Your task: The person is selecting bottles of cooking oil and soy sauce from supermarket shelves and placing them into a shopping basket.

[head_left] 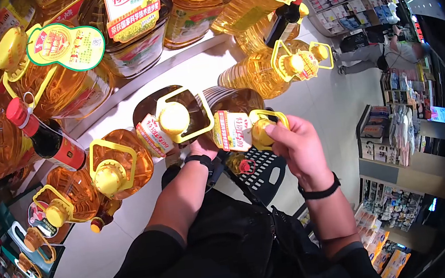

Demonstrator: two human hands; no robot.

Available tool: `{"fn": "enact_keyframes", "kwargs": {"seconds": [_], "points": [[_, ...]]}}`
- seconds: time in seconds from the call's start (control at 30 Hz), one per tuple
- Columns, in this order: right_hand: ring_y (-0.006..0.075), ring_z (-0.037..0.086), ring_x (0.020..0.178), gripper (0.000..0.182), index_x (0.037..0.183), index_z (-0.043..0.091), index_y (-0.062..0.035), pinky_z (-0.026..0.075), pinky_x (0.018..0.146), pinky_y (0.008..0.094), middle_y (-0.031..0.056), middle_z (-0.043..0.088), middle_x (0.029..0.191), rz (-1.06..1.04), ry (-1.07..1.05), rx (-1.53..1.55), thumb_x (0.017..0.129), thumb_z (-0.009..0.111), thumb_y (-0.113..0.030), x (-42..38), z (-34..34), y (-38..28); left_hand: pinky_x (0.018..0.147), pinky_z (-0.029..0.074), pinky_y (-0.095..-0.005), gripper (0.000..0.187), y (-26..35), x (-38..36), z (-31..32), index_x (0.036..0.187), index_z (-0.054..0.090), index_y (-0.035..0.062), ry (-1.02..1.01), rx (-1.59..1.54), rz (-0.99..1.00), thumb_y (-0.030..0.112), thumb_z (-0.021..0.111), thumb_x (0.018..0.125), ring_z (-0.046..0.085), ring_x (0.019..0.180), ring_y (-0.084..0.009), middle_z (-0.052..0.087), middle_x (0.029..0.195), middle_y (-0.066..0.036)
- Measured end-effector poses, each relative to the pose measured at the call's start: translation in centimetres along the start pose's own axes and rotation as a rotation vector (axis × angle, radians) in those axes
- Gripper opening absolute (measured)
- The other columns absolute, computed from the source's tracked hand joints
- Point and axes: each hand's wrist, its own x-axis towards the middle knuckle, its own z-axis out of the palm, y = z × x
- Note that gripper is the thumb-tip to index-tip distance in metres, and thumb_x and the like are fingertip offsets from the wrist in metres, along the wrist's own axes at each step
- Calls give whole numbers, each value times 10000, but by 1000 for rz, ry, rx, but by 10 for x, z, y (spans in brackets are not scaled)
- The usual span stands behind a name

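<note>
My right hand (pixel 299 143) is closed on the yellow cap and handle of an oil bottle (pixel 237 99) that carries a red and white tag (pixel 232 131). Just left of it stands a dark oil bottle (pixel 196 109) with a yellow cap and a raised handle. My left hand (pixel 205 148) reaches in low beside this dark bottle; its fingers are mostly hidden behind the bottle and its handle. Another tag (pixel 154 135) hangs at that bottle's left side.
More oil bottles (pixel 115 169) stand at the left, with a red-capped dark bottle (pixel 47 135) among them. Large bottles (pixel 136 44) fill the upper shelf. A black basket (pixel 260 176) is below my hands. One person (pixel 390 54) stands near shelves (pixel 404 172) at the right.
</note>
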Motion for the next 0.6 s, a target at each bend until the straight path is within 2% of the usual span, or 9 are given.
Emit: {"fn": "enact_keyframes", "kwargs": {"seconds": [0.03, 0.07, 0.13, 0.2, 0.23, 0.3, 0.37, 0.5, 0.6], "points": [[19, 409, 517, 137, 851, 624, -75, 332, 500, 219, -67, 533, 667, -21, -33, 152, 926, 723, -132, -11, -6, -1, 1122, 398, -449, 566, -2, -14, 22, 1405, 569, 112, -15, -2, -17, 510, 448, 1021, 527, 1337, -254, 585, 1455, -40], [27, 400, 504, 153, 833, 596, -84, 342, 504, 226, -64, 515, 652, -43, -65, 304, 928, 712, -115, -20, -11, -7, 1121, 407, -470, 622, -6, -10, 17, 1401, 573, 103, -156, 37, 41, 567, 488, 994, 565, 1295, -268, 600, 1434, -43], [67, 329, 444, 170, 813, 539, -99, 383, 521, 273, -60, 417, 617, -28, -107, 479, 960, 624, -118, -44, -30, -23, 1126, 423, -509, 806, -11, -11, 13, 1405, 567, 71, -104, 183, -65, 728, 474, 947, 591, 1265, -361, 608, 1405, -161], [69, 305, 439, 126, 908, 597, -64, 388, 543, 296, -66, 345, 610, -45, -133, 693, 985, 569, -160, -65, -55, -34, 1132, 418, -492, 870, -18, -47, 40, 1426, 535, 30, -14, 357, -248, 753, 434, 952, 574, 1296, -343, 587, 1427, -179], [68, 301, 440, 143, 971, 614, -43, 384, 552, 300, -67, 334, 614, -58, -114, 778, 989, 558, -174, -73, -72, -37, 1150, 396, -494, 927, -25, -65, 61, 1450, 496, -6, -57, 472, -306, 771, 404, 953, 548, 1335, -330, 564, 1452, -192], [66, 297, 447, 247, 1109, 634, 14, 377, 581, 309, -64, 343, 636, -116, -108, 956, 987, 551, -184, -86, -109, -38, 1167, 371, -502, 931, -40, -70, 64, 1494, 436, -9, -248, 553, -405, 758, 364, 973, 524, 1362, -332, 538, 1482, -190], [71, 311, 467, 209, 1044, 569, 27, 379, 647, 296, -45, 364, 671, -188, -174, 1039, 979, 561, -172, -102, -152, -33, 1169, 369, -503, 868, -63, -82, 75, 1518, 407, 12, -254, 670, -477, 711, 333, 1010, 525, 1360, -334, 541, 1482, -182], [84, 349, 513, 165, 962, 481, -7, 380, 744, 308, -15, 374, 701, -282, -187, 1174, 966, 571, -145, -153, -241, -13, 1127, 430, -471, 605, -146, -89, 93, 1452, 511, 35, -341, 748, -545, 497, 374, 1085, 581, 1300, -293, 605, 1413, -158], [101, 364, 535, 175, 907, 427, -53, 375, 782, 327, -14, 360, 702, -332, -200, 1243, 962, 571, -138, -172, -285, -1, 1125, 434, -466, 590, -189, -79, 88, 1454, 510, 40, -362, 781, -627, 484, 383, 1087, 584, 1296, -291, 609, 1411, -147]]}}
